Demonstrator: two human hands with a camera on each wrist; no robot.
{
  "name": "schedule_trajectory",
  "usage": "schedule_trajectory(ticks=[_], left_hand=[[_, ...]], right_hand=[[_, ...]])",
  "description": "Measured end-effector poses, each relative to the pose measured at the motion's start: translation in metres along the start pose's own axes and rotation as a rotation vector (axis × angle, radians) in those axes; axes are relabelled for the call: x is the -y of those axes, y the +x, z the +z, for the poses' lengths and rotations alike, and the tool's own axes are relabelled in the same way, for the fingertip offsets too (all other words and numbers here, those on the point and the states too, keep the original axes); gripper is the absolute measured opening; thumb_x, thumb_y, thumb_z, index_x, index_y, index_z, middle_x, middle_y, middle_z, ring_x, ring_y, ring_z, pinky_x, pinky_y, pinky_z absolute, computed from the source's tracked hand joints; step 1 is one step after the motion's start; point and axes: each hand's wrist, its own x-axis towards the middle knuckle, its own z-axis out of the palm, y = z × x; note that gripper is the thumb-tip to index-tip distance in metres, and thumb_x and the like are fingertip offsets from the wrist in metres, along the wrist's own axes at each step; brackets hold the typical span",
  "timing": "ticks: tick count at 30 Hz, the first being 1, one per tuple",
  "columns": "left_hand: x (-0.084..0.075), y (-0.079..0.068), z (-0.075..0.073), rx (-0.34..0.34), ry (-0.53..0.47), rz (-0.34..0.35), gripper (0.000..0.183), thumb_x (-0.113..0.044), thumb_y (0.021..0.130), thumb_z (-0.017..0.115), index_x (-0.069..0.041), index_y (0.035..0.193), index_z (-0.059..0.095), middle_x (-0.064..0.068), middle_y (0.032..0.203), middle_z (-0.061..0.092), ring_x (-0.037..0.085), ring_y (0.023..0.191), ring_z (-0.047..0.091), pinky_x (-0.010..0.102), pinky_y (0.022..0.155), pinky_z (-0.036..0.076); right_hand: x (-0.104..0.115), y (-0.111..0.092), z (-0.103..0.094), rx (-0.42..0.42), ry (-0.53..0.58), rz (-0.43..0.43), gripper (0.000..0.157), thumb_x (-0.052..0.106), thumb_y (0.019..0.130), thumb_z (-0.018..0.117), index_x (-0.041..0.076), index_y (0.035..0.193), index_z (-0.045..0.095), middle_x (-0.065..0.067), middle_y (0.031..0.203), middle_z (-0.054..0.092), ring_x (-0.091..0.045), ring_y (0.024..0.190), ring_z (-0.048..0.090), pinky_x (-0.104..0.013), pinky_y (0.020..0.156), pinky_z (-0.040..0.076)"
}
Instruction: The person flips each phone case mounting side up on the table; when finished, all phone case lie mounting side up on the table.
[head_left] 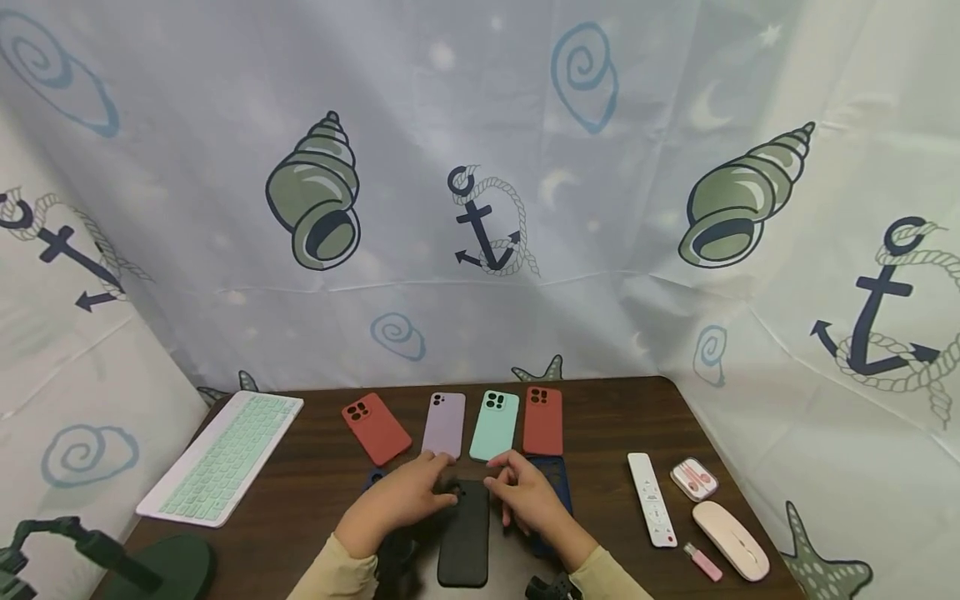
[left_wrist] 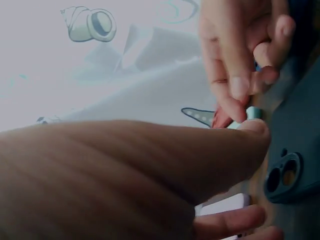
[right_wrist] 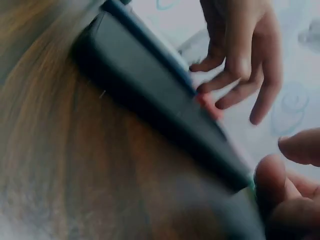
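- Left hand (head_left: 397,500): fingers relaxed and parted; nothing visibly gripped.
- Black phone case (head_left: 463,542): lies between the hands; probably light, flexible, slightly slippery; pinch by both long edges.
- Right hand (head_left: 531,502): fingers loosely bent; nothing visibly gripped.

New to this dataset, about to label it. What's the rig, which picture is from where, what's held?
No robot here: these are a person's bare left hand and right hand. The wide picture is taken from the head, looking forward and down; the two close, blurry ones from the left and right wrists. On the dark brown wood-grain table lie a white keyboard with mint-green keys, two flat red phone cases, a flat lilac phone case, a slim white remote control and a rounded pale-pink mouse, among others. A rectangular black phone case is between the hands. Neither hand appears to grip anything.
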Motion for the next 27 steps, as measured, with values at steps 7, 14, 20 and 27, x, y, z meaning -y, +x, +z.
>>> schedule_trajectory(ticks=[7, 14, 20, 27], left_hand=[[-0.001, 0.007, 0.009, 0.051, 0.026, 0.031, 0.047, -0.037, 0.086, 0.080, -0.015, 0.124, 0.063, 0.002, 0.111, 0.066, 0.012, 0.090, 0.062, 0.037, 0.077, 0.051], [0.000, 0.011, 0.018, 0.063, 0.065, -0.016, 0.055, -0.033, 0.080, 0.086, -0.017, 0.126, 0.061, 0.004, 0.115, 0.064, 0.019, 0.097, 0.066, 0.040, 0.080, 0.053], [0.000, 0.009, 0.022, 0.029, 0.101, -0.016, 0.057, -0.031, 0.081, 0.086, -0.015, 0.127, 0.058, 0.005, 0.110, 0.069, 0.023, 0.100, 0.068, 0.042, 0.082, 0.054], [-0.003, 0.007, 0.023, 0.025, 0.095, -0.015, 0.050, -0.027, 0.084, 0.083, -0.016, 0.125, 0.056, 0.005, 0.106, 0.068, 0.022, 0.097, 0.067, 0.042, 0.078, 0.053]], right_hand=[[-0.012, 0.005, -0.002, -0.005, -0.043, 0.006, 0.033, 0.028, 0.099, 0.067, 0.012, 0.125, 0.055, -0.017, 0.085, 0.066, -0.021, 0.047, 0.061, -0.043, 0.038, 0.050], [-0.009, 0.001, 0.004, -0.048, -0.166, 0.023, 0.030, 0.027, 0.098, 0.067, 0.014, 0.124, 0.057, -0.012, 0.077, 0.066, -0.020, 0.040, 0.060, -0.043, 0.039, 0.051], [-0.008, 0.000, 0.007, -0.064, -0.149, 0.045, 0.030, 0.025, 0.098, 0.066, 0.009, 0.124, 0.062, -0.011, 0.080, 0.067, -0.021, 0.041, 0.061, -0.042, 0.040, 0.052], [-0.010, 0.003, 0.007, -0.070, -0.134, 0.051, 0.021, 0.025, 0.098, 0.066, 0.012, 0.115, 0.069, -0.013, 0.078, 0.068, -0.017, 0.039, 0.059, -0.044, 0.040, 0.052]])
